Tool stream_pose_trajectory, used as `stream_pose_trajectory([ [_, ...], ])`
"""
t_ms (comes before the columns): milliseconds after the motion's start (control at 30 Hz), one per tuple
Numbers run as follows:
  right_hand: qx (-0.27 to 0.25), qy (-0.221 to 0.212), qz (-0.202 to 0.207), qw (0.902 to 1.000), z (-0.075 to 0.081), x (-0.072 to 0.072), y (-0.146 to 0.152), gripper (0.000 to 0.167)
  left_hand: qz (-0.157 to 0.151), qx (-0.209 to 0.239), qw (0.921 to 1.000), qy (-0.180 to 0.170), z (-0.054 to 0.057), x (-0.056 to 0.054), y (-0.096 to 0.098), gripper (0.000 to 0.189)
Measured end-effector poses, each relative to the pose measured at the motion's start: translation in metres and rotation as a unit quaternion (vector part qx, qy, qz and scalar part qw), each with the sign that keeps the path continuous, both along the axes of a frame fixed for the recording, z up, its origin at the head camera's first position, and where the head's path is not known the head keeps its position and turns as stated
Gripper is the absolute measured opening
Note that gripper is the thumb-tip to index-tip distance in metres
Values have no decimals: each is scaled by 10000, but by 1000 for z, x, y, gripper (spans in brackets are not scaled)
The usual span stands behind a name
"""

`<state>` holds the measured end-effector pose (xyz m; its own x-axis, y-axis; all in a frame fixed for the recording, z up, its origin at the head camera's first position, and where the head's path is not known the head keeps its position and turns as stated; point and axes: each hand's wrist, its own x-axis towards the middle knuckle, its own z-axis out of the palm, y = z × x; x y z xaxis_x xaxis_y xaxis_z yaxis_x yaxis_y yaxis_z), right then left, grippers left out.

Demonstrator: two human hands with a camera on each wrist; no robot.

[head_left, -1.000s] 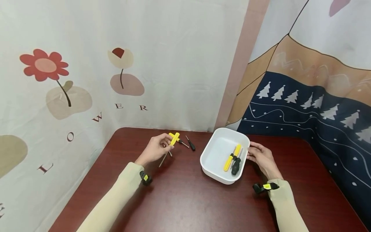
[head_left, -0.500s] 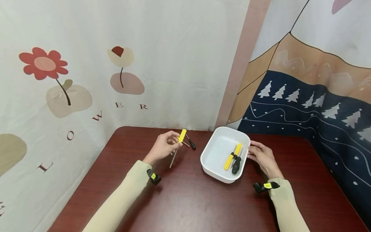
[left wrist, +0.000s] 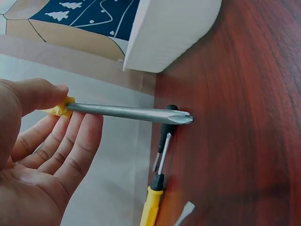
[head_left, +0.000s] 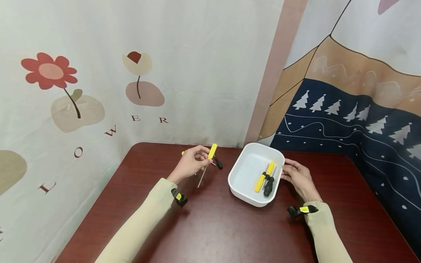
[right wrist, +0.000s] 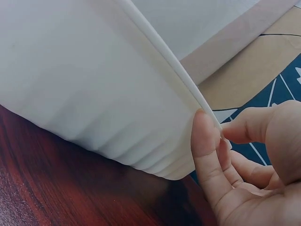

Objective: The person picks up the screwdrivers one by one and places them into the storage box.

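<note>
Head view: left hand (head_left: 192,160) holds yellow screwdriver (head_left: 213,150) over counter (head_left: 213,226), left of white box (head_left: 245,170); fingers (left wrist: 87,146) pinch handle, tip slanting down. Right hand (head_left: 298,180) pinches box's right rim. Black-handled screwdriver (head_left: 218,163) lies beyond on counter. Step in hand seems transfer into box; next move likely calls for carrying right, clearing rim, lowering beside boxed tools (head_left: 260,183).

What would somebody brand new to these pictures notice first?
Probably the yellow-handled screwdriver, pinched by the left hand above the dark red table. Next comes the white tub to its right, with other screwdrivers inside and the right hand gripping its rim. Behind, a big red flower printed on the pale curtain stands out at the head view's upper left.
</note>
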<state>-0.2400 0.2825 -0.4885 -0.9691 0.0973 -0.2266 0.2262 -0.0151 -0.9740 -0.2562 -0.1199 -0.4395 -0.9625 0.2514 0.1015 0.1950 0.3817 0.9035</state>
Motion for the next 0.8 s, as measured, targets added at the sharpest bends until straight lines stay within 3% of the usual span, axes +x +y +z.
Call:
stream_pose_trajectory([
  [433, -38, 21, 83, 10000, -2, -1, 0, 57, -232, 67, 9997, -75, 16, -4, 17, 28],
  [800, -28, 19, 88, 10000, -2, 0, 1, 58, -489, 51, 9988, -83, 23, -6, 41, 29],
])
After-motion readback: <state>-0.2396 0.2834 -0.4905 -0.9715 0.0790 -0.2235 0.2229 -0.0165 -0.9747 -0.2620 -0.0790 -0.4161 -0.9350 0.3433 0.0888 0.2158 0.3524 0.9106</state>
